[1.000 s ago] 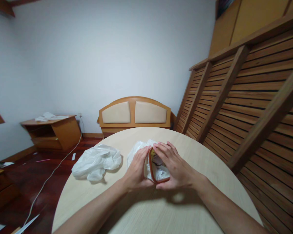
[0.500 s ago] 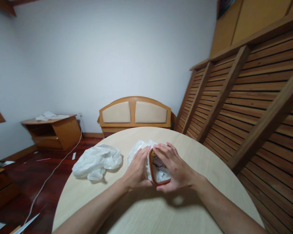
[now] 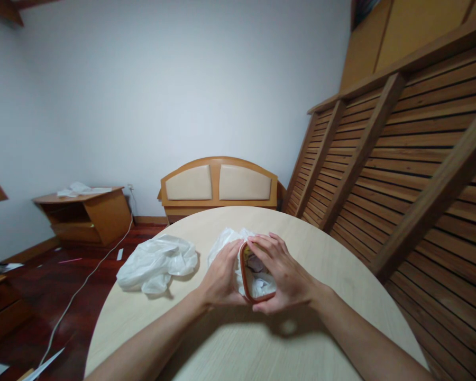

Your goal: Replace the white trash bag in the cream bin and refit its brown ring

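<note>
Evidently both hands were busy with one thing: a brown-rimmed container (image 3: 244,272) with rounded corners, which sat between them near the middle of the round wooden surface (image 3: 238,346). The left hand (image 3: 221,276) had its grip clamped on the container's left side, fingers along the far part and thumb near the close edge. The right hand (image 3: 281,274) had its grip clamped on the opposite side, its fingers arching over part of the opening and its thumb under the near corner of the rim. Inside the container lay crumpled white material (image 3: 262,287); whether it was paper or plastic could not be told.

Just beyond the left hand, partly hidden by it, was a piece of white plastic (image 3: 224,241). A crumpled white plastic bag (image 3: 158,264) lay apart from the hands, toward the left edge of the surface. Past the far edge stood a padded headboard (image 3: 216,182), and a slatted wooden panel (image 3: 365,159) leaned on the right.
</note>
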Motion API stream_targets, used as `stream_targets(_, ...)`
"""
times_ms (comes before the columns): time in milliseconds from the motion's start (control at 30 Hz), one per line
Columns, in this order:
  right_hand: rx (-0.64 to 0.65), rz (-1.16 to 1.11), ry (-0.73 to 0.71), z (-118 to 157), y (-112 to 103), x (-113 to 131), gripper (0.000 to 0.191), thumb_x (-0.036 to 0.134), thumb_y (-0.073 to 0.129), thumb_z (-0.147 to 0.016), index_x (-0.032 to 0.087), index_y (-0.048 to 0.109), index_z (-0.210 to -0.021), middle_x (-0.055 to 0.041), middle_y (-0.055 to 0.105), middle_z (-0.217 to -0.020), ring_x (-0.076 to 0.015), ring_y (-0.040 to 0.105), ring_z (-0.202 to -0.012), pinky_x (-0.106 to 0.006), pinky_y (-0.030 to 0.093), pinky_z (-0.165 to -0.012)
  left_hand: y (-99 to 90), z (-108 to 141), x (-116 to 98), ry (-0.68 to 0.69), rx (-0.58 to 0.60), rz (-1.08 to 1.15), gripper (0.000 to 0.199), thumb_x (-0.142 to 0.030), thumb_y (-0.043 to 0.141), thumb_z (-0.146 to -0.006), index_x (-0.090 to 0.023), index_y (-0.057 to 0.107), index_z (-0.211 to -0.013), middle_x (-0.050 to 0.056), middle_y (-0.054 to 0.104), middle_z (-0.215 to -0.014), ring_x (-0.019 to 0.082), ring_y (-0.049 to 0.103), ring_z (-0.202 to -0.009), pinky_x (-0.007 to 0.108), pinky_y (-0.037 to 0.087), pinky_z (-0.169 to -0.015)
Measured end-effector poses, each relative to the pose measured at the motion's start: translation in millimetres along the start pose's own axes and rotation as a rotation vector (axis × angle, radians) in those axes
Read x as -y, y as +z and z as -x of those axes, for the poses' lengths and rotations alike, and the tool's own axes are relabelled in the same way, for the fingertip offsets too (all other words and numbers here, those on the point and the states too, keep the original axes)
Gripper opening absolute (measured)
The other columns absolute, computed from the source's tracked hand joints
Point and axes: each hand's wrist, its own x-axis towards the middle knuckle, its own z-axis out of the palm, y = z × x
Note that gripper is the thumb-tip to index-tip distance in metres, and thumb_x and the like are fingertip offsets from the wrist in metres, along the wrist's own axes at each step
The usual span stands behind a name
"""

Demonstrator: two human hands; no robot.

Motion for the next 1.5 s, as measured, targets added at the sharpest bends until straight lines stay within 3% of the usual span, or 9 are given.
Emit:
stream_targets(567, -0.074, 0.028, -0.044, -0.4, 1.4, -2.1, 0.128, 0.075, 0.07, -0.065, 0.013, 0.01, -0.159, -0.0221, 0.045, -0.144, -0.0401, 0.04, -0.136, -0.06, 0.028, -0.115, -2.1, -2.6, -3.6, -0.021, -0.003, 0.02, 0.125, -0.056, 0.086, -0.06, -0.021, 0.014, -0.156, 0.021, 0.041, -0.151, 0.042, 0.044, -0.139, 0.06, 0.041, -0.114)
stream_targets(1267, -0.146, 0.095, -0.073, 1.5, 2.3, -3.7, 0.123, 0.076, 0.067, -0.068, 0.01, 0.016, -0.158, -0.0229, 0.047, -0.142, -0.0401, 0.043, -0.134, -0.059, 0.026, -0.115, -5.4, -5.2, -7.3, -0.07, -0.018, 0.053, 0.119, -0.051, 0.086, -0.059, -0.022, 0.022, -0.154, 0.019, 0.043, -0.151, 0.04, 0.045, -0.139, 0.059, 0.039, -0.115)
stream_targets(1500, -0.173, 0.133, -0.069, 1.7, 2.2, -3.0, 0.121, 0.078, 0.065, -0.069, 0.011, 0.017, -0.158, -0.0215, 0.049, -0.141, -0.0396, 0.044, -0.135, -0.057, 0.024, -0.117, -2.1, 0.5, -4.7, -0.081, -0.025, 0.012, 0.123, -0.054, 0.085, -0.06, -0.024, 0.013, -0.155, 0.02, 0.041, -0.151, 0.042, 0.045, -0.138, 0.06, 0.04, -0.114)
